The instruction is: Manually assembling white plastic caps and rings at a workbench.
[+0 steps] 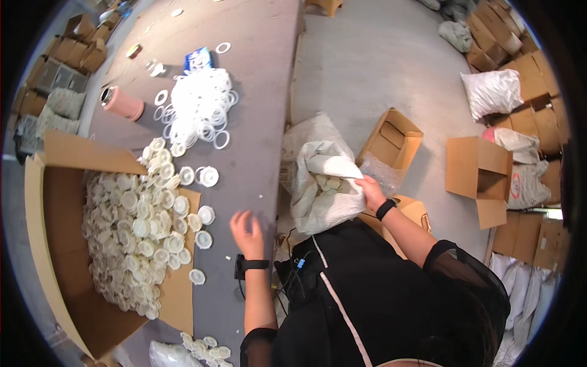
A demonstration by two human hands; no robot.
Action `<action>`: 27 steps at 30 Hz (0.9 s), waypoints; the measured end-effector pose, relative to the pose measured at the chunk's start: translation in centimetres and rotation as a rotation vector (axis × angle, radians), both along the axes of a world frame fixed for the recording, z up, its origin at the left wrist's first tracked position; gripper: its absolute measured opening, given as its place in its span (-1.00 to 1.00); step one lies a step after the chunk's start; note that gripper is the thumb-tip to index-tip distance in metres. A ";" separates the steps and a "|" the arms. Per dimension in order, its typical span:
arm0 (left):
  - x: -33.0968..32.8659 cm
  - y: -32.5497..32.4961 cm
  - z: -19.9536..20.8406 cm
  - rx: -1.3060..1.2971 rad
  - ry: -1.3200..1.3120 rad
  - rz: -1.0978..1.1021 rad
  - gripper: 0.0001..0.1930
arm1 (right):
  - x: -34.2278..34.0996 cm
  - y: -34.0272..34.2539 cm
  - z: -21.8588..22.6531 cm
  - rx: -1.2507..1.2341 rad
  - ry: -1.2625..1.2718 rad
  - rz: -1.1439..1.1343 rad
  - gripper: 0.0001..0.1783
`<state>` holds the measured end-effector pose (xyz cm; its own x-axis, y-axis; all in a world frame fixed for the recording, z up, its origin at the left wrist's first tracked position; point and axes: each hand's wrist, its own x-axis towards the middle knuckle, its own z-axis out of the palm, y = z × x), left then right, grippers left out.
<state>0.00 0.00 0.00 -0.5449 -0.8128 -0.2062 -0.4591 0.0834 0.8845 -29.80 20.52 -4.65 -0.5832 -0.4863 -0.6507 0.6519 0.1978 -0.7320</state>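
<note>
My right hand (370,193) grips the rim of a white woven sack (327,211) that stands beside the table's edge. The sack's mouth gapes, and pale pieces (329,182) show inside it. Over the table edge is my left hand (246,232), fingers apart and holding nothing. Nearest to it are several white plastic caps (203,239) lying loose on the table. A large heap of the same caps (131,238) spills out of a cardboard box (61,244) tipped on its side at the left.
White rings (199,107) are piled farther along the grey table (257,92), beside a blue packet (197,60) and a pink thermos (122,104). On the floor at right stand open cardboard boxes (391,137) and another open carton (468,168). Stacked cartons and sacks line the right side.
</note>
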 end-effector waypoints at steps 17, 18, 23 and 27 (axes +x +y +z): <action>19.9 0.4 1.1 -0.587 -0.081 0.984 -0.86 | 0.0 -1.2 -5.9 0.031 -0.082 0.215 -0.72; 22.1 1.5 1.3 -0.462 -0.079 1.092 -0.85 | -1.0 -0.9 -7.6 0.051 -0.082 0.203 -0.75; 36.8 8.3 -1.5 -0.499 -0.185 1.523 -0.80 | -2.4 -1.7 -9.3 0.130 -0.086 0.239 -0.77; 46.8 9.3 0.6 -0.464 -0.378 1.731 -0.58 | -0.7 -2.6 -8.4 0.154 -0.032 0.238 -0.78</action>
<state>46.75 9.34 0.56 0.8886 -0.3672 0.2750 -0.4319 -0.4673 0.7714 -30.51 17.94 -13.09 -0.4427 -0.5009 -0.7437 0.5960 0.4553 -0.6614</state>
